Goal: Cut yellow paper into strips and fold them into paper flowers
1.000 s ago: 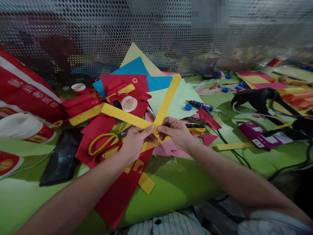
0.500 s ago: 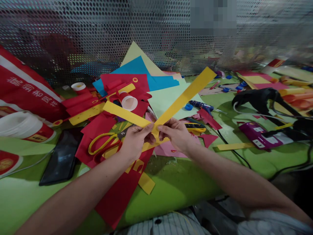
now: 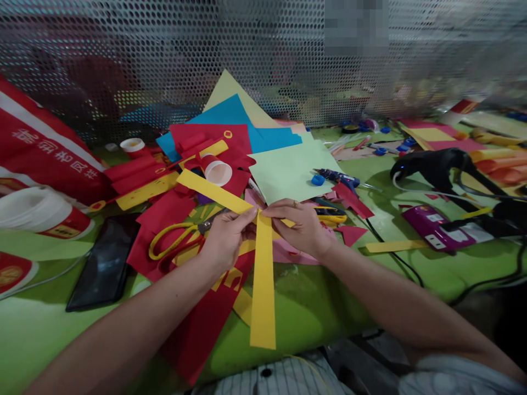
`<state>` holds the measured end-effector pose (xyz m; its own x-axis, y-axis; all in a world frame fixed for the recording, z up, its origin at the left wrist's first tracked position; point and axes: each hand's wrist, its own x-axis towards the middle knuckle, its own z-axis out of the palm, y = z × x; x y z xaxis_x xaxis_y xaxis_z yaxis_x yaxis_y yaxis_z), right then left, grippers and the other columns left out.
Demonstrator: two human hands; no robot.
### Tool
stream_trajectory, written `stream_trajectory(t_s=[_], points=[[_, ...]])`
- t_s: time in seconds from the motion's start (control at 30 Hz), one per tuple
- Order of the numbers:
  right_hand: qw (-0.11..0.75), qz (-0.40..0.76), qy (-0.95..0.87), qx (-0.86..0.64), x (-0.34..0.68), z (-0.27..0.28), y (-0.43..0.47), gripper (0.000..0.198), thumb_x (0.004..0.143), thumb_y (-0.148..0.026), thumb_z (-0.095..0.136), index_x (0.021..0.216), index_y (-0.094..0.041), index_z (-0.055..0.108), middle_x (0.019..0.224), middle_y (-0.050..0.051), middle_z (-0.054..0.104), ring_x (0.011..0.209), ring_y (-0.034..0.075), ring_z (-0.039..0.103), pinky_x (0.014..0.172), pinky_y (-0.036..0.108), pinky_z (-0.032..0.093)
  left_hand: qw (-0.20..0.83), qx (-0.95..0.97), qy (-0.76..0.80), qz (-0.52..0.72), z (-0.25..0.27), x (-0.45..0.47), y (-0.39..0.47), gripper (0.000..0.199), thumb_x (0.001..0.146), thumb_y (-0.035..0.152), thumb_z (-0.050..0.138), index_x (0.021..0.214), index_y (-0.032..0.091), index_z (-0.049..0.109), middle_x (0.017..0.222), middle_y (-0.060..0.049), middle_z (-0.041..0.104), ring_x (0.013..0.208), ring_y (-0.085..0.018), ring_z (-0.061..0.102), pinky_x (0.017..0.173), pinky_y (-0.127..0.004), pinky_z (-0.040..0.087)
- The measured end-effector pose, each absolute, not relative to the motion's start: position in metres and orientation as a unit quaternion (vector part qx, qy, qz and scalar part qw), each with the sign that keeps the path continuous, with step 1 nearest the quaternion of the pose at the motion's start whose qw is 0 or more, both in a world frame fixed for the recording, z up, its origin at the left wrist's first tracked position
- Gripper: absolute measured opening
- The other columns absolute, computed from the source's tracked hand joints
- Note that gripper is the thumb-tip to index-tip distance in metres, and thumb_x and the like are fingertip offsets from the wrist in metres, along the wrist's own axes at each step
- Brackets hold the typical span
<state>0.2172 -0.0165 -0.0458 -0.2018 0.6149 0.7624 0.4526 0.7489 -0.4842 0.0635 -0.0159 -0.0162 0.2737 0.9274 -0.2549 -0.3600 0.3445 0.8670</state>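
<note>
Two arms of yellow paper strip [image 3: 263,291] meet at a fold between my hands. One arm points to the upper left, the other hangs down toward the table's front edge. My left hand [image 3: 225,238] pinches the paper just left of the fold, thumb on top. My right hand [image 3: 302,226], with a ring on one finger, presses the fold from the right with its fingertips. Whether the arms are one strip or two I cannot tell. Below my left wrist lie yellow-handled scissors [image 3: 171,238] on red paper [image 3: 201,334], partly covered by my hand.
A dark phone [image 3: 102,263] and paper tubs [image 3: 45,211] stand left. Behind my hands are pale green paper [image 3: 284,170], blue paper [image 3: 230,118] and a glue gun [image 3: 340,176]. At right are a purple power socket [image 3: 432,227] and black cables. Perforated metal mesh [image 3: 164,60] closes the back.
The strip arm that pointed to the upper right has swung down and now hangs toward the front edge. My right hand's fingers have shifted onto the fold. My left hand keeps its pinch.
</note>
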Motion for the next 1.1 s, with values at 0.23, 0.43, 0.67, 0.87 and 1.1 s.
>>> stream_trajectory(t_s=[0.23, 0.43, 0.67, 0.87, 1.1], points=[[0.456, 0.050, -0.815, -0.354, 0.222, -0.043, -0.019, 0.025, 0.082, -0.019, 0.048, 0.095, -0.024, 0.068, 0.093, 0.008, 0.069, 0.089, 0.017, 0.064, 0.076, 0.031, 0.055, 0.726, 0.323, 0.411, 0.447, -0.016, 0.064, -0.016, 0.018, 0.059, 0.027, 0.076, 0.061, 0.013, 0.067, 0.063, -0.001, 0.068, 0.058, -0.011, 0.060, 0.062, -0.025, 0.048], [0.394, 0.039, -0.836, -0.379, 0.227, -0.041, -0.021, 0.022, 0.082, -0.021, 0.050, 0.091, -0.023, 0.070, 0.099, 0.009, 0.068, 0.089, 0.019, 0.065, 0.073, 0.034, 0.055, 0.727, 0.329, 0.418, 0.435, -0.019, 0.063, -0.016, 0.019, 0.061, 0.029, 0.076, 0.066, 0.013, 0.067, 0.069, -0.003, 0.070, 0.062, -0.013, 0.063, 0.066, -0.027, 0.050], [0.416, 0.037, -0.831, -0.368, 0.228, -0.041, -0.020, 0.024, 0.079, -0.017, 0.051, 0.095, -0.023, 0.069, 0.103, 0.008, 0.067, 0.091, 0.019, 0.064, 0.076, 0.033, 0.053, 0.730, 0.379, 0.380, 0.423, -0.019, 0.063, -0.015, 0.023, 0.057, 0.022, 0.077, 0.077, 0.013, 0.070, 0.068, -0.003, 0.070, 0.063, -0.014, 0.063, 0.069, -0.028, 0.050], [0.509, 0.331, -0.676, -0.417, 0.222, -0.031, -0.020, 0.017, 0.077, -0.032, 0.060, 0.085, -0.019, 0.066, 0.081, 0.005, 0.067, 0.071, 0.014, 0.061, 0.060, 0.027, 0.051, 0.662, 0.478, 0.397, 0.418, -0.021, 0.061, -0.012, 0.013, 0.062, 0.020, 0.072, 0.074, 0.016, 0.070, 0.071, -0.001, 0.070, 0.066, -0.015, 0.063, 0.067, -0.027, 0.049], [0.459, 0.487, -0.587, -0.456, 0.217, -0.029, -0.018, 0.024, 0.067, -0.040, 0.067, 0.067, -0.017, 0.062, 0.054, -0.003, 0.052, 0.045, 0.006, 0.043, 0.042, 0.021, 0.037, 0.570, 0.579, 0.448, 0.373, -0.020, 0.059, -0.011, 0.012, 0.066, 0.021, 0.067, 0.078, 0.020, 0.071, 0.079, 0.000, 0.072, 0.074, -0.016, 0.063, 0.062, -0.023, 0.047]])
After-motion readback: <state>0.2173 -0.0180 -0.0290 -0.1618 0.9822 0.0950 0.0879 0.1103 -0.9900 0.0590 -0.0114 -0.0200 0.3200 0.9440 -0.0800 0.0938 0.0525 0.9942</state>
